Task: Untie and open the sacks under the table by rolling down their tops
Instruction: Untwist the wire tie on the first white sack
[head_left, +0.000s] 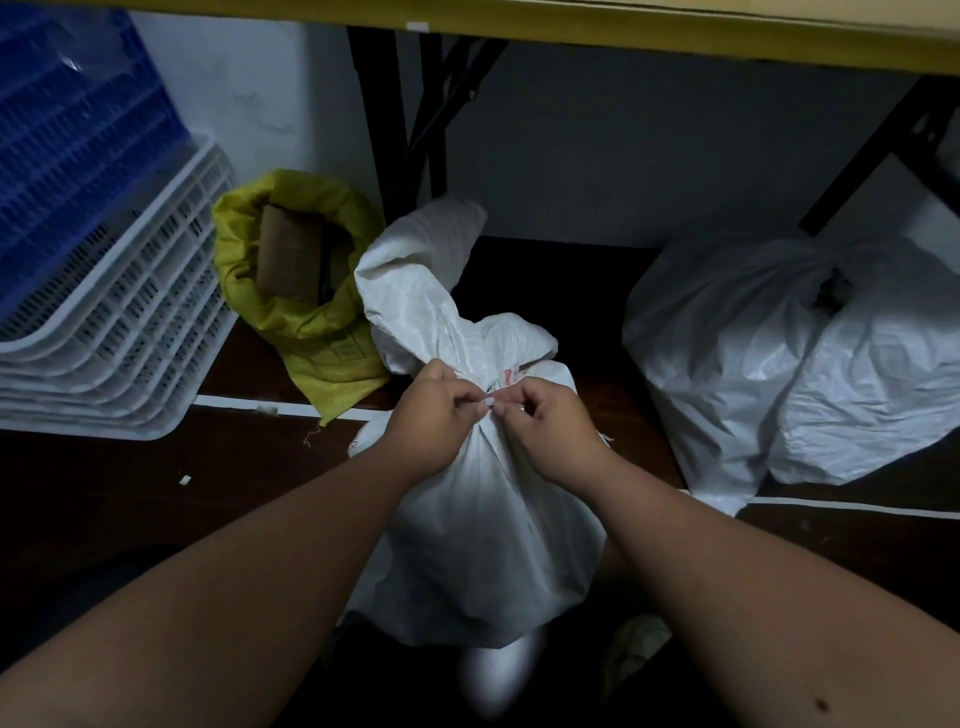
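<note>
Both hands meet at the tied neck of a white woven sack (483, 530) that stands on the dark floor just under the front edge of the table (623, 31). The left hand (431, 421) pinches the tie (491, 401) from the left with curled fingers, and the right hand (550, 421) pinches it from the right, the fingertips of both nearly touching at the knot. Above the knot the sack's loose top flops up and to the left. Behind it to the left sits a yellow sack (306, 317), its top already rolled down, with cardboard pieces (288, 254) showing inside. Well to the right lies a second white sack (779, 364), slumped, with a dark opening near its gathered top. At far left a stack of white slotted crates (119, 332) holds a blue crate (72, 124)
</note>
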